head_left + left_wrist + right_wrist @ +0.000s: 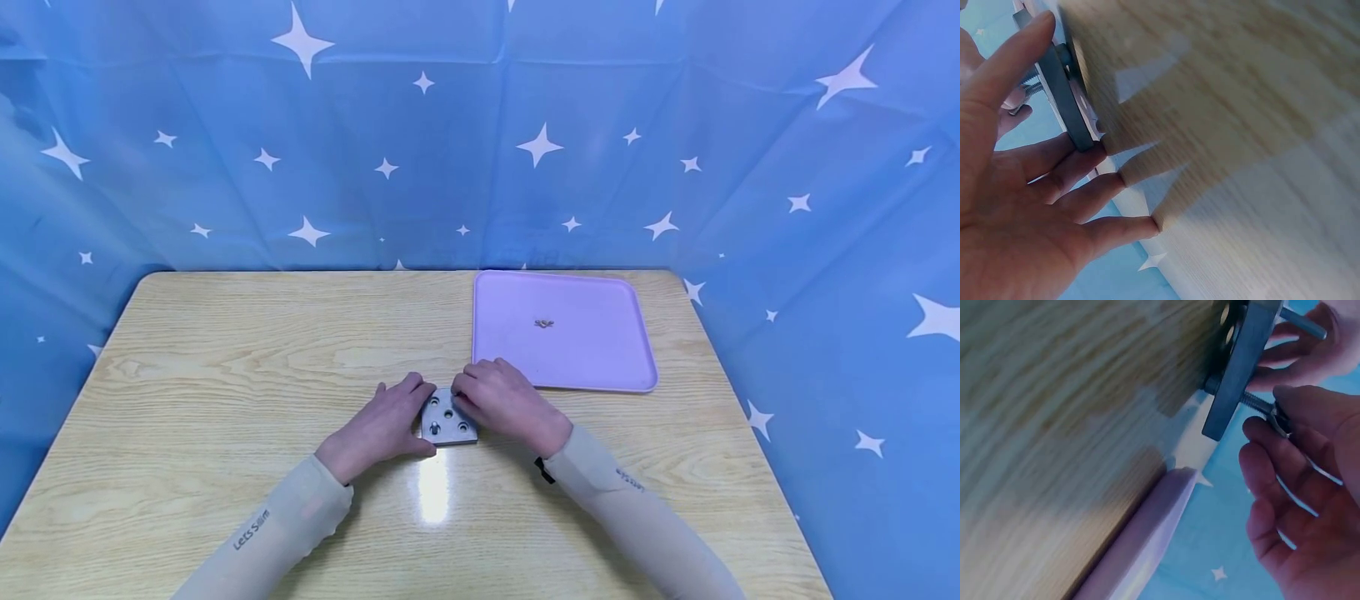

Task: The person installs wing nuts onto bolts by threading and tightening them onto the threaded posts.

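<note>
Along the left of the metal plate (448, 436), the left hand (385, 422) holds it between a thumb at the near edge and a finger by the far corner, seemingly to brace it. The plate lies flat above the wooden table (300, 358); it is grey, thick and smooth, with several round holes, and a bolt (435, 428) stands up at its near left. At its far right, the right hand (506, 402) pinches a small metal fastener (1280, 422), perhaps a wing nut, at the top of a threaded shank (1255, 402) rising from the plate. The step in hand looks like twisting that fastener on; the next move probably calls for small turns kept square to the thread while the plate stays braced. Beyond the plate to the right, a lilac tray (600, 350) bears small brassy pieces (543, 323).
</note>
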Demonstrator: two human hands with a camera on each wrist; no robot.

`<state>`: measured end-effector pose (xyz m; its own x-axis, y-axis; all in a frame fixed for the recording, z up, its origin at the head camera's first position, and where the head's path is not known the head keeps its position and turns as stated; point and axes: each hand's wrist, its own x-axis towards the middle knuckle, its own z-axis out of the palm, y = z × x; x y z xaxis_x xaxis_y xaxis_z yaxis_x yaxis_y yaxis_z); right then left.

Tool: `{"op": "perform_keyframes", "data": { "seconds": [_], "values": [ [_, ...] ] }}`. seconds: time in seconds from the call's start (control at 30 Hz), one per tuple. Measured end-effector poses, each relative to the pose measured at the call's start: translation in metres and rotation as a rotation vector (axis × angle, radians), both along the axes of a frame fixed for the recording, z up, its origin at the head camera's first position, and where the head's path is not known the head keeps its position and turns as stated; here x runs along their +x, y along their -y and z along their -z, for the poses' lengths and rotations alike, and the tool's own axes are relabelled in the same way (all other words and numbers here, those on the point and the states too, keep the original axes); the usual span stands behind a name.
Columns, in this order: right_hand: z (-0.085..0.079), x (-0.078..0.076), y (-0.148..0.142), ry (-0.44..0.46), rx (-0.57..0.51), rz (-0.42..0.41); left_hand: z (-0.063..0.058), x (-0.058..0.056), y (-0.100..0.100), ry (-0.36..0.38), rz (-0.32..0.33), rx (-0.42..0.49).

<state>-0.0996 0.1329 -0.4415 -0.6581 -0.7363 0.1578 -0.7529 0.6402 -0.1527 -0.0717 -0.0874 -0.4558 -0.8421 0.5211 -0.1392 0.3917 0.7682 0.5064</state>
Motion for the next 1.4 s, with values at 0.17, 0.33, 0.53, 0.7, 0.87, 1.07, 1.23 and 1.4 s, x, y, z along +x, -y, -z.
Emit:
{"op": "perform_keyframes", "data": {
  "seconds": [0.17, 0.33, 0.53, 0.7, 0.87, 1.07, 1.23, 1.4],
  "values": [
    [0.004, 0.002, 0.005, -0.015, -0.038, 0.05, 0.0, 0.0, 0.0, 0.003, -0.003, -0.002],
    [0.009, 0.005, 0.008, -0.003, -0.063, 0.092, -0.001, 0.0, -0.001, 0.008, -0.003, -0.01],
    [-0.002, 0.005, 0.0, 0.071, 0.008, 0.101, 0.001, 0.0, -0.001, -0.008, 0.004, -0.018],
    [-0.013, 0.001, -0.012, 0.093, 0.082, -0.031, 0.002, 0.0, -0.001, -0.015, 0.004, -0.018],
    [-0.015, -0.002, -0.018, 0.075, 0.147, -0.15, 0.002, 0.0, 0.0, -0.008, 0.003, -0.025],
    [-0.01, -0.003, -0.018, 0.02, 0.169, -0.155, 0.002, 0.0, -0.001, -0.014, 0.006, -0.029],
    [-0.008, -0.003, -0.015, -0.018, 0.132, -0.134, 0.002, 0.0, -0.002, -0.013, 0.007, -0.01],
    [-0.002, -0.003, -0.01, -0.052, 0.082, -0.1, 0.001, 0.001, -0.001, -0.019, 0.008, -0.001]
  ]
}}
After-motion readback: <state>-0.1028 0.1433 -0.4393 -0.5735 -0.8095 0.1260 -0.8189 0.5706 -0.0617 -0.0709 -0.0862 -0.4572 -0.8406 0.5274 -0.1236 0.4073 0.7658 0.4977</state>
